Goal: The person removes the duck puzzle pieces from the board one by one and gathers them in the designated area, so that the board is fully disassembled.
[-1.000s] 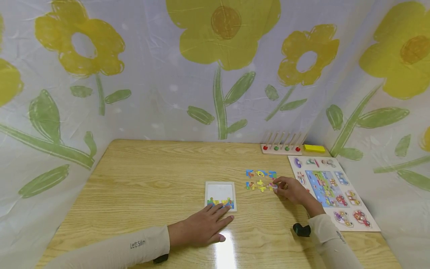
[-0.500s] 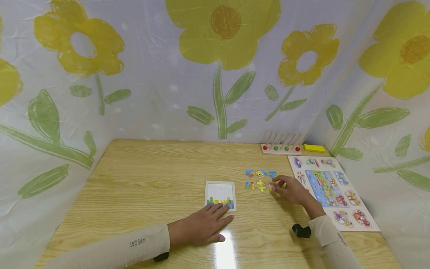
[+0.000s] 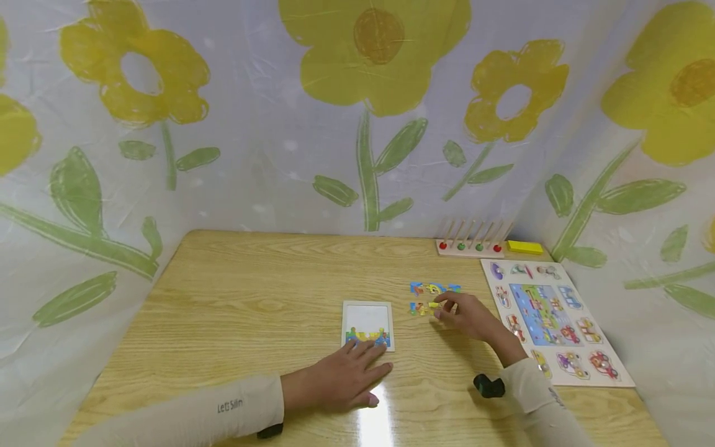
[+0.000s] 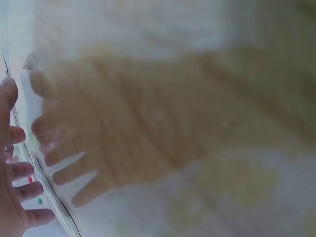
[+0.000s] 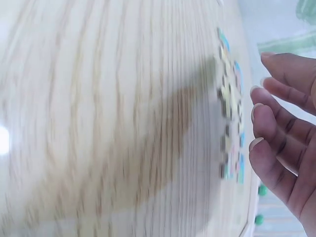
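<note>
A small white-rimmed puzzle tray [image 3: 344, 316] lies mid-table in the head view, with pieces [image 3: 383, 336] fitted along its near side. My left hand [image 3: 346, 375] rests palm down, its spread fingertips at the tray's near edge. To the tray's right, loose jigsaw pieces [image 3: 416, 288] form two rows. My right hand [image 3: 468, 316] hovers at the right end of the nearer row, thumb and index fingertips right at a yellow piece [image 3: 433, 305]. In the right wrist view, the loosely bent fingers [image 5: 266, 121] show nothing between them, and the pieces [image 5: 226, 101] lie beyond them.
At the back right stand a peg rack [image 3: 470, 251] with red and green beads and a yellow block [image 3: 525, 248]. A vehicle puzzle board [image 3: 527, 298] lies along the right side. Flower-print curtains [image 3: 251, 155] hang behind the wooden table [image 3: 251, 279].
My right hand has shifted left along the nearer row of pieces, now covering its right part. The left hand stays on the tray edge. The head view has shifted slightly.
</note>
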The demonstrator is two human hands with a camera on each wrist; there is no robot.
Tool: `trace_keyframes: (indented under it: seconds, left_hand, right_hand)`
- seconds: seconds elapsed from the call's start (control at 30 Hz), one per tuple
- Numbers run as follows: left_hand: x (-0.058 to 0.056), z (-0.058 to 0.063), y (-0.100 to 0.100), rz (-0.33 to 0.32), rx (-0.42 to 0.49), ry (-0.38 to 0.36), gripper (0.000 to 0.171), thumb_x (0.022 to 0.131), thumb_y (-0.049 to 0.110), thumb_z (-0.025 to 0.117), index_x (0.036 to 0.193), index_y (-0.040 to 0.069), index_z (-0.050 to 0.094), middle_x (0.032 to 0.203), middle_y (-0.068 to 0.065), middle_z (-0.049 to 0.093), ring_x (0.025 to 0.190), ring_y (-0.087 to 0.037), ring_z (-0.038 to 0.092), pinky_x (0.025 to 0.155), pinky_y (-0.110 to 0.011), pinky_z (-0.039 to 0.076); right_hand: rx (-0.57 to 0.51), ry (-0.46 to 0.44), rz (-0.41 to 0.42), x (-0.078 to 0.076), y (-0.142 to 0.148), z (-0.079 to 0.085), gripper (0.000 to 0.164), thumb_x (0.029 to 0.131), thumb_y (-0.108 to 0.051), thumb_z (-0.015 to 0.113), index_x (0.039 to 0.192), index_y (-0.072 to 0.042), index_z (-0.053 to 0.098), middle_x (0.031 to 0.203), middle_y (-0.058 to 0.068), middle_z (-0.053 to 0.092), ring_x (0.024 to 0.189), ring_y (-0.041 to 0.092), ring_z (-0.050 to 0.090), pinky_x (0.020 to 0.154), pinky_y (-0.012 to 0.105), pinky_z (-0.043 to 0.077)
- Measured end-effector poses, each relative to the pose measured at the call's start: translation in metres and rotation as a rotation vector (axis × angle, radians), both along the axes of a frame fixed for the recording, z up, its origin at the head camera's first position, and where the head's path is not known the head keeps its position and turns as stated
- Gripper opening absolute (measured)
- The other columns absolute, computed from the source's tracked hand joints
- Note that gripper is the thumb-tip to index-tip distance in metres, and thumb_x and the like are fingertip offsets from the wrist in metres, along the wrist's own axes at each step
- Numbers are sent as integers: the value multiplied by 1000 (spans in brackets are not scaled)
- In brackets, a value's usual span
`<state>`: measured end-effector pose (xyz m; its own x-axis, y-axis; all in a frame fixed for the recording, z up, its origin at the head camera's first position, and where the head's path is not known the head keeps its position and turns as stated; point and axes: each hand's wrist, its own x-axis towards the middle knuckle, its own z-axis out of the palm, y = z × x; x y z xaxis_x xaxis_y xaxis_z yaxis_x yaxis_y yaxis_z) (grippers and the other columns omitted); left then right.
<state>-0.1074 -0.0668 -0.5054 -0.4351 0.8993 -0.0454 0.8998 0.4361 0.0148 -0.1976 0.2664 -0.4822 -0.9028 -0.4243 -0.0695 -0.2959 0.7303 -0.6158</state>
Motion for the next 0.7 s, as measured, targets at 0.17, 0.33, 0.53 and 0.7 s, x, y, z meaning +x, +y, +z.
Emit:
trace_keyframes:
  seconds: [0.17, 0.33, 0.53, 0.7]
  left_hand:
    - [5, 0, 1, 26, -18, -1, 63, 107, 54, 29, 157, 16, 35, 162, -18, 32, 146, -38, 38, 109, -57, 42]
    - [7, -1, 3, 56, -40, -20, 64, 107, 56, 26, 158, 18, 33, 163, -16, 29, 147, -38, 36, 106, -62, 42]
    - [8, 0, 2, 79, -30, -59, 64, 106, 56, 27, 158, 19, 32, 164, -15, 27, 148, -39, 34, 102, -66, 43]
    - [9, 0, 2, 80, -15, -74, 63, 107, 55, 28, 158, 18, 33, 164, -14, 27, 148, -39, 34, 102, -67, 43]
  right_hand:
    - [-12, 10, 54, 0, -13, -1, 30, 99, -21, 65, 124, -3, 66, 93, 7, 67, 63, 10, 52, 57, 27, 46]
    - [-17, 9, 104, 0, -25, -2, 27, 99, -20, 65, 123, -6, 67, 94, 6, 68, 61, 7, 52, 58, 25, 48]
    - [-20, 4, 169, 0, -44, -2, 31, 100, -22, 65, 124, -3, 65, 94, 4, 68, 60, 5, 53, 58, 23, 49]
    - [-21, -31, 210, 0, -60, -2, 33, 100, -22, 64, 127, -3, 63, 98, 4, 68, 66, 6, 57, 64, 24, 51]
